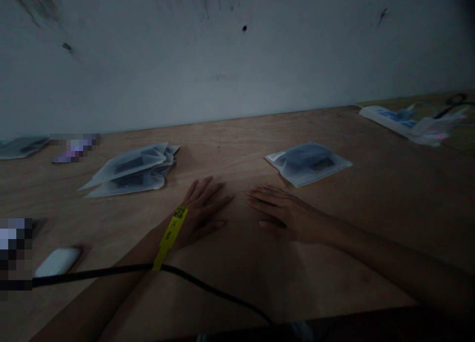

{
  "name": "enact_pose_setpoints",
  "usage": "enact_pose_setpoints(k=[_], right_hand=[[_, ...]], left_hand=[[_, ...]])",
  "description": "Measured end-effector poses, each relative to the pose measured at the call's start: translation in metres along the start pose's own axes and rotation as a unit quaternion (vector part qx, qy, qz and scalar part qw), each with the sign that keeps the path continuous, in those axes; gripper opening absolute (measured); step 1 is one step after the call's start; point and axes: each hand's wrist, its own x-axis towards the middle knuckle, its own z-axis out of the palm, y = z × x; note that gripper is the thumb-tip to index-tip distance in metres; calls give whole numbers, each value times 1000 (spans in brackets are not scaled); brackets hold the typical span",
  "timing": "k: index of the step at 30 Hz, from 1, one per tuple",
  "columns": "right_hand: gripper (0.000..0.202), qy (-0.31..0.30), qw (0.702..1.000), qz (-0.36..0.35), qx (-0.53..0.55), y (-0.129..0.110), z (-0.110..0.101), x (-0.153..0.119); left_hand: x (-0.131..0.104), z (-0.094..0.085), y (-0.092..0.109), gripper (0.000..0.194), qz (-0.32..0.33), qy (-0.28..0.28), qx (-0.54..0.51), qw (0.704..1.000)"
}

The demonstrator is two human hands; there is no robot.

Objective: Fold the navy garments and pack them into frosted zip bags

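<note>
My left hand [202,206] lies flat on the wooden table [230,268], fingers spread and nothing in them. A yellow tag with a printed code [173,230] shows at its wrist. Just beyond and left of it are two stacked frosted plastic bags [129,169] with dark contents. Palm down on the wood, my right hand [280,208] has its fingers stretched out toward the left hand, holding nothing. Behind it sits another frosted bag [309,163] with something dark folded inside. Neither hand appears to touch a bag.
A black cable [200,281] crosses the foreground. At left are a white rounded object [58,262], a blurred-out purple item [76,149] and another bag [24,147]. A white power strip or package with clear plastic [404,124] lies at far right. The wall [230,79] bounds the table's back.
</note>
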Motion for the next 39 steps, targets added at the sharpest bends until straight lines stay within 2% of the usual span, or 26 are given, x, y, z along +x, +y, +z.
enact_pose_setpoints(k=[3,5,7,9,11,13,15,18,24,30,36,39], right_hand=[[55,6,1000,-6,9,1,-1,1],[56,11,1000,-6,15,1,-1,1],[55,14,1000,-5,14,1,0,1],[55,14,1000,-8,6,1,1,1],[56,19,1000,-14,1,2,3,1],[56,25,1000,-18,2,3,5,0],[55,24,1000,-18,1,3,6,0],[55,19,1000,-16,-6,3,6,1],[53,19,1000,-15,-4,2,4,1],[53,19,1000,-10,5,1,1,1],[53,11,1000,-14,-4,1,1,2],[54,27,999,-20,-1,1,1,2]], left_hand=[[-1,-4,-8,53,-75,101,63,990],[-4,-14,-15,49,-154,192,117,962],[-9,-27,-22,55,-270,238,164,919],[-16,-38,-29,63,-371,238,169,881],[-22,-43,-35,71,-438,234,148,856],[-25,-43,-42,74,-472,204,106,851],[-25,-39,-46,74,-478,175,82,857],[-21,-33,-45,72,-455,150,80,874],[-12,-16,-33,66,-372,149,158,902],[-8,8,-31,57,-227,140,170,949],[-11,4,-22,36,-55,188,211,958],[-10,-1,-16,30,33,228,189,955]])
